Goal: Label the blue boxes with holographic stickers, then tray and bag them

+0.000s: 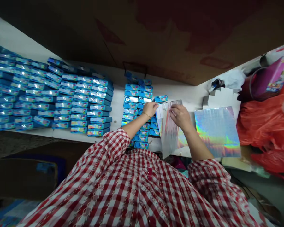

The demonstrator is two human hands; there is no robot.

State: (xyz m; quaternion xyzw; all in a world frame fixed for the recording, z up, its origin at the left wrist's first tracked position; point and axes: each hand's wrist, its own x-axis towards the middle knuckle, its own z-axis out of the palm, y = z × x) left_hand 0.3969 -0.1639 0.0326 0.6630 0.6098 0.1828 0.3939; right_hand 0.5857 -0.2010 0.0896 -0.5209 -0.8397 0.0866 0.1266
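Note:
My left hand (150,109) pinches the upper left corner of a shiny holographic sheet (170,135) that hangs over the table's front edge. My right hand (180,116) grips the same sheet near its top middle, fingers curled on it. Just left of the sheet stands a stack of small blue boxes (136,104), and one blue box (161,98) lies loose above the sheet. Both arms wear red and white checked sleeves.
Several rows of blue boxes (49,97) fill the white table (118,107) on the left. A pile of holographic sheets (217,130) lies to the right. Red plastic bags (262,126) and a pink package (272,78) crowd the far right. A brown cardboard wall (156,34) stands behind.

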